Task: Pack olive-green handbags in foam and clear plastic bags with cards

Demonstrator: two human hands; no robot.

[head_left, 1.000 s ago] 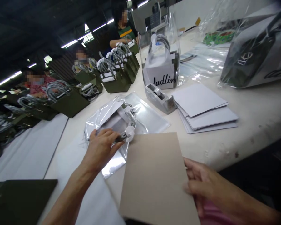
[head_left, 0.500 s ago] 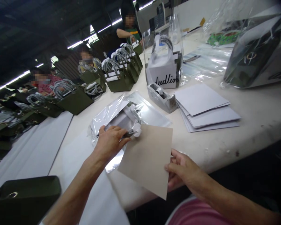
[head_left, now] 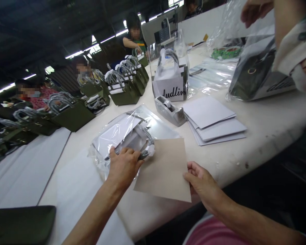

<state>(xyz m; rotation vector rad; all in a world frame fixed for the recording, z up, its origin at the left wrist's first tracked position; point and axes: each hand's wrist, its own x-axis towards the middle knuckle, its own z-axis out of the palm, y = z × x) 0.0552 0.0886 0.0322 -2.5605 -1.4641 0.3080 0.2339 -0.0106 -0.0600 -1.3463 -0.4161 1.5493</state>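
Observation:
My right hand [head_left: 200,180] pinches the right edge of a beige cardboard sheet [head_left: 165,173], thumb on top. The sheet's left side reaches to the wrapped handles of a handbag [head_left: 136,137], which lies on its side in a clear plastic bag [head_left: 97,149]. My left hand [head_left: 124,165] is closed over the near side of this handbag, at the plastic by the handles; its fingertips are partly hidden. A white panel [head_left: 117,131] shows through the plastic.
Beyond the handbag stand a tape dispenser [head_left: 169,110], a stack of white sheets [head_left: 214,119] and a bagged upright handbag [head_left: 172,80]. At right a co-worker's arm [head_left: 290,44] reaches over another bagged handbag [head_left: 252,68]. Green handbags [head_left: 124,93] line the table's far side.
The cardboard sheet has turned slightly and its near corner has risen. A co-worker's arm has come in at the upper right. My left hand stays on the handbag.

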